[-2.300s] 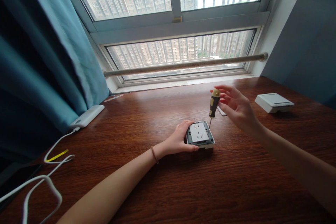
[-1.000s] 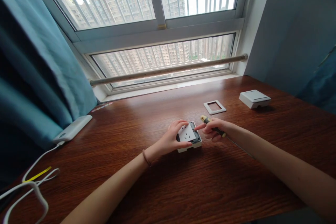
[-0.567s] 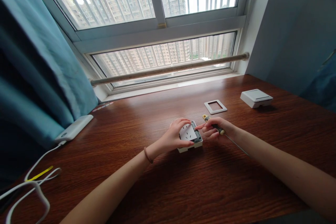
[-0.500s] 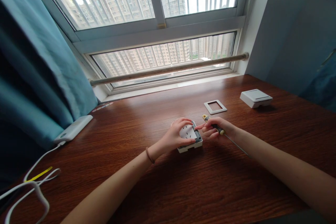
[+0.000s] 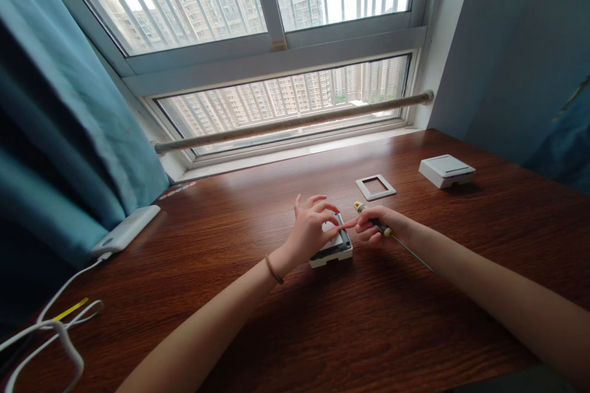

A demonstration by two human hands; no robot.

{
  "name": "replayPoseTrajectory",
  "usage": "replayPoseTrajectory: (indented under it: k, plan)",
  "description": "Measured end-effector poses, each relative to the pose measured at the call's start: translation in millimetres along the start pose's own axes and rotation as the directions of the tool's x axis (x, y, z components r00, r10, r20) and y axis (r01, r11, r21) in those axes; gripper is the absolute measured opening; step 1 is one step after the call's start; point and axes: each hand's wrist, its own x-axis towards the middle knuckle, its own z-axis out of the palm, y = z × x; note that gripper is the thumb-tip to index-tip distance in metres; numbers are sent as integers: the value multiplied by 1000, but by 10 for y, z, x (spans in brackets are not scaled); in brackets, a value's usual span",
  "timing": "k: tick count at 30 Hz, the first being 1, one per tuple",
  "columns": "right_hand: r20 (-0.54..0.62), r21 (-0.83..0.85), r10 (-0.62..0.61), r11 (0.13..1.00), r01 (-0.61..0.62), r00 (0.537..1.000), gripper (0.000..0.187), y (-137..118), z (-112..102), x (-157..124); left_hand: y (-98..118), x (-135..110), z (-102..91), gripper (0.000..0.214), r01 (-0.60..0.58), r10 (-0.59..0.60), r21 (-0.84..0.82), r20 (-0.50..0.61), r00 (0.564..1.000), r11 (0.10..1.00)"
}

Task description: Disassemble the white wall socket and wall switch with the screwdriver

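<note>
A wall socket [image 5: 342, 252] with a white slotted face, grey inner frame and white base lies flat on the wooden table. Over it is my left hand [image 5: 310, 228], thumb and forefinger bent together at the socket's right edge; whatever is between those fingertips is too small to make out. The other fingers are raised and curled. My right hand [image 5: 391, 221] wraps around the handle of a screwdriver [image 5: 381, 228], whose thin shaft points back along the forearm. Its forefinger reaches left to the socket's right edge, meeting the left fingertips.
Behind the hands lies a white square frame [image 5: 364, 192]. A white boxed switch [image 5: 446, 171] sits farther right. On the left are a white power strip [image 5: 126, 230], a looped white cable [image 5: 69, 344] and a blue curtain [image 5: 92, 116]. A window with a horizontal bar [image 5: 295, 124] stands beyond the table.
My left hand has shifted from holding the socket's sides to a pinch at its right edge, covering more of the face. My right hand keeps the screwdriver, nearly unmoved. The view shifted slightly.
</note>
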Motion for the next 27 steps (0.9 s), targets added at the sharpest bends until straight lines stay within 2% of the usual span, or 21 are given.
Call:
replayPoseTrajectory:
  k: [2, 4, 7, 11, 14, 17, 19, 21, 23, 27]
  plan:
    - [-73, -103, -34, 994, 26, 997, 5, 33, 7, 16, -3, -5, 16, 7, -23, 23, 20, -10, 1000, 1000]
    - [-112, -177, -81, 982, 60, 990, 16, 85, 12, 39, -13, -2, 22, 6, -18, 19, 15, -21, 1000, 1000]
    - [-116, -216, -118, 972, 91, 986, 28, 168, 13, 76, -34, 13, 17, 3, 5, -6, -14, -50, 999, 1000]
    - [-97, -288, -161, 949, 127, 982, 28, 234, 9, 105, -18, 53, -18, 5, 20, -24, -51, -85, 996, 998]
    - [-98, -334, -169, 934, 127, 981, 29, 246, 7, 112, 17, 100, -118, 7, 37, -48, -90, -115, 992, 995]
    - [-112, -338, -175, 932, 128, 978, 31, 243, 1, 111, -57, 127, -325, 10, 46, -72, -161, -161, 984, 986]
    - [-119, -333, -177, 934, 128, 977, 31, 238, -13, 115, -251, 93, -503, 13, 39, -79, -200, -199, 977, 979]
    - [-126, -335, -176, 934, 125, 976, 32, 236, -35, 127, -580, -10, -679, 17, 62, -112, -215, -228, 967, 975]
    - [-130, -340, -176, 932, 123, 976, 32, 238, -62, 148, -1008, -187, -830, 21, 143, -184, -179, -238, 954, 973]
    - [-128, -341, -178, 932, 125, 976, 31, 245, -98, 177, -1855, -645, -1025, 28, 371, -394, -137, -238, 888, 919]
